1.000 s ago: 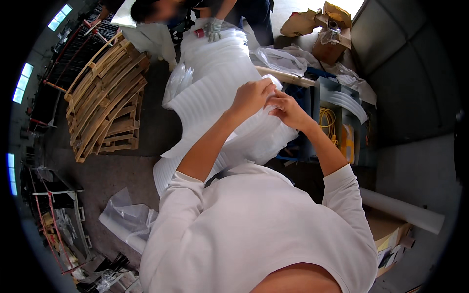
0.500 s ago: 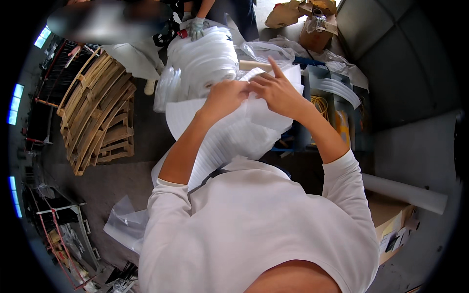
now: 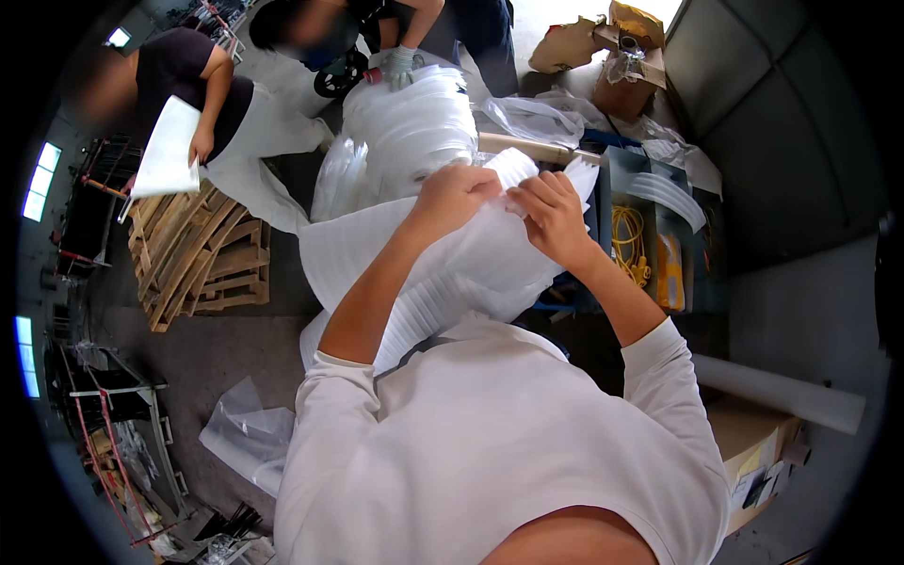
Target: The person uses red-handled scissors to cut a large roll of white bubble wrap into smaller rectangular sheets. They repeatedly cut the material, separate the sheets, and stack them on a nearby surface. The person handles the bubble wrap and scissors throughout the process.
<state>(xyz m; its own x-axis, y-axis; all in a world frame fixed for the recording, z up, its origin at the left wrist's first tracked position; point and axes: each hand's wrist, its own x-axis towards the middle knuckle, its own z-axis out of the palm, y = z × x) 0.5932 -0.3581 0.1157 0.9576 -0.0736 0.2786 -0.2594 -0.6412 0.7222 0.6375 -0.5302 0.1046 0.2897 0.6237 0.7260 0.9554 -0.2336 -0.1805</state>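
Both hands are pinching the ribbed white foam sheet (image 3: 443, 273) at its top edge, left hand (image 3: 457, 195) and right hand (image 3: 551, 212) almost touching. Best to grip evenly, since thin foam probably tears easily.

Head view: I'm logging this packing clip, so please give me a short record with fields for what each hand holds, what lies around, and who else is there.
left hand: grips the white foam sheet at its top fold
right hand: pinches the same sheet beside the left
ahead: large wrapped white roll
person's left: wooden pallets
person's right: yellow cable, long white tube
others: gloved hand on the roll; another person holding a white sheet
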